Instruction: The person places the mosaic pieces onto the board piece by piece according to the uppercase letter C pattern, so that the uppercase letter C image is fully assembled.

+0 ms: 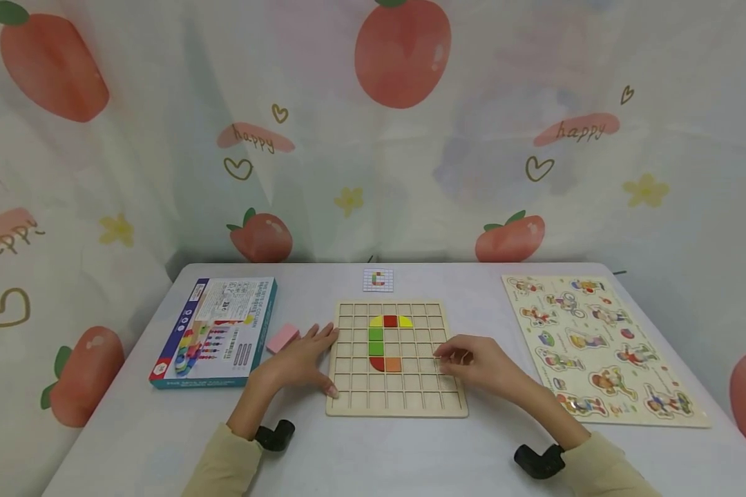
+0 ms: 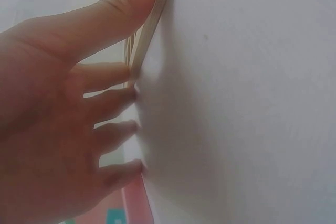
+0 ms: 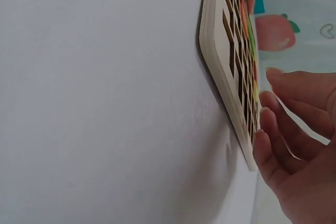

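Note:
A wooden grid board (image 1: 395, 407) lies in front of me with several coloured pieces set in it. Along its upper part run a yellow rounded piece (image 1: 376, 321), a red square (image 1: 390, 321) and another yellow rounded piece (image 1: 405, 322). Below are two green squares (image 1: 376, 341), a red rounded piece (image 1: 377, 364) and an orange square (image 1: 394, 364). My left hand (image 1: 303, 359) rests with spread fingers at the board's left edge, thumb near the front corner. Over the right side hovers my right hand (image 1: 481, 362), fingers loosely bent; its thumb (image 3: 299, 84) and fingertips stand apart with nothing visible between them.
A small card (image 1: 378, 280) with a coloured pattern on a grid lies behind the board. Left are a pink block (image 1: 282, 338) and a flat printed box (image 1: 214, 331). A puzzle board with figures (image 1: 603, 352) lies to the right.

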